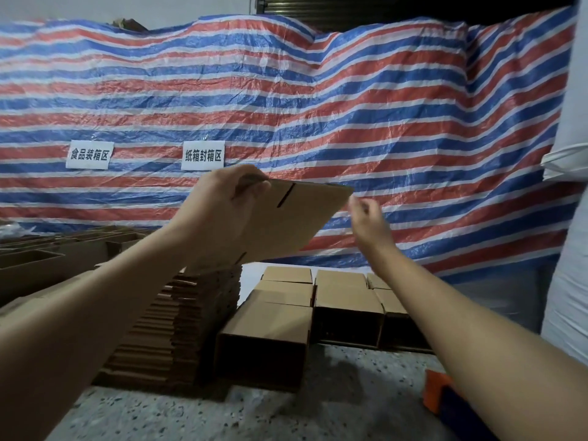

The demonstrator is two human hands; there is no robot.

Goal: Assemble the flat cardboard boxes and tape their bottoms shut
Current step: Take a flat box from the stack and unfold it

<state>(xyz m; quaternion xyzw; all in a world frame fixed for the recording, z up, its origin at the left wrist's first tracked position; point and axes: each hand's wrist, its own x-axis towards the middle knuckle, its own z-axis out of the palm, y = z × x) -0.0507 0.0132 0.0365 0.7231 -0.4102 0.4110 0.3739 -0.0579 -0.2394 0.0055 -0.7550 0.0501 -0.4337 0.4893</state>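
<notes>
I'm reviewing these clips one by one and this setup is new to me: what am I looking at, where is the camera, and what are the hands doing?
There is no machine here. The single picture comes from a wide-angle camera worn on a person's head, looking forward and down over their two bare arms. The left hand grips a flat cardboard box by its top edge, raised in front of a striped tarp. The right hand is beside the box's right corner, fingers loosely curled, holding nothing; it is blurred, so whether it touches is unclear. Below lie a stack of flat boxes and, to its right, assembled boxes in rows on the speckled floor. No box is yet opened up in the hands.
</notes>
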